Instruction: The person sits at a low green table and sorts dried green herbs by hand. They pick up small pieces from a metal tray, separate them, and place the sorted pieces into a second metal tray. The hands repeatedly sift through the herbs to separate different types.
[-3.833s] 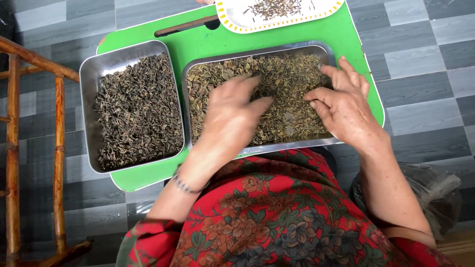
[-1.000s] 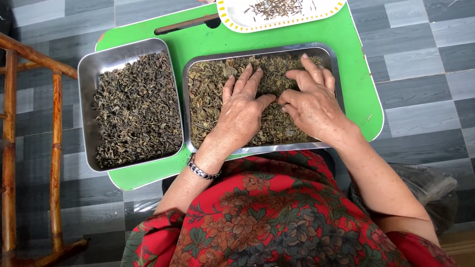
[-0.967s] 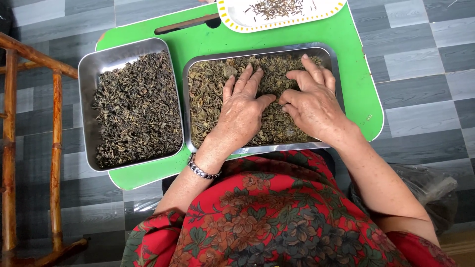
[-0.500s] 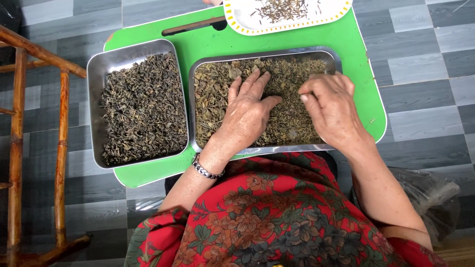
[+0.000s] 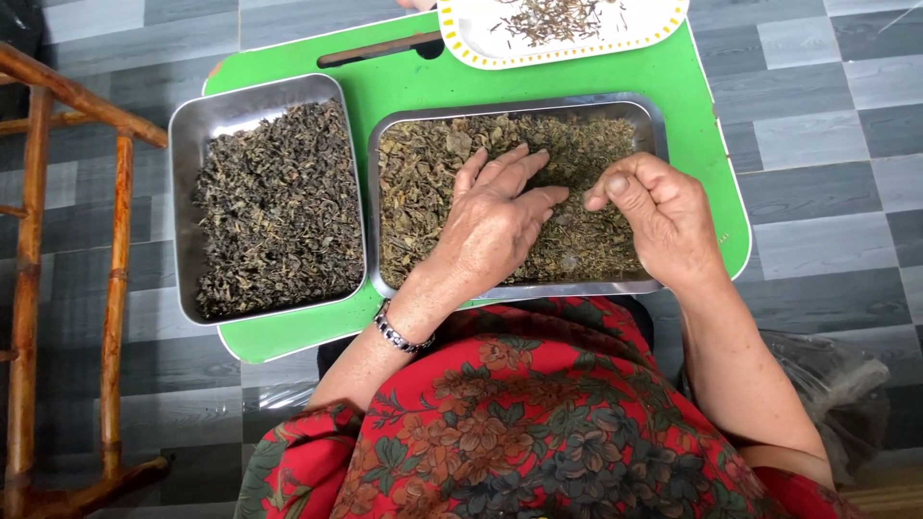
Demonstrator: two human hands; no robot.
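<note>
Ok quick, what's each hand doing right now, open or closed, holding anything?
Left hand: open, fingers spread flat on the dried leaves in the right-side tray.
Right hand: fingers curled in a pinch over the leaves; what it holds cannot be told.

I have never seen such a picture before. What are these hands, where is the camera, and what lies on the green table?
No machine here: a person works with bare hands, and a camera worn on the head looks down. On the green table stand two metal trays of dried leaves. The left hand rests flat on the leaves in the right tray. The right hand hovers there with curled fingers; whether it pinches a leaf is unclear. The left tray holds darker leaves. A white plate with a few bits stands at the far edge.
</note>
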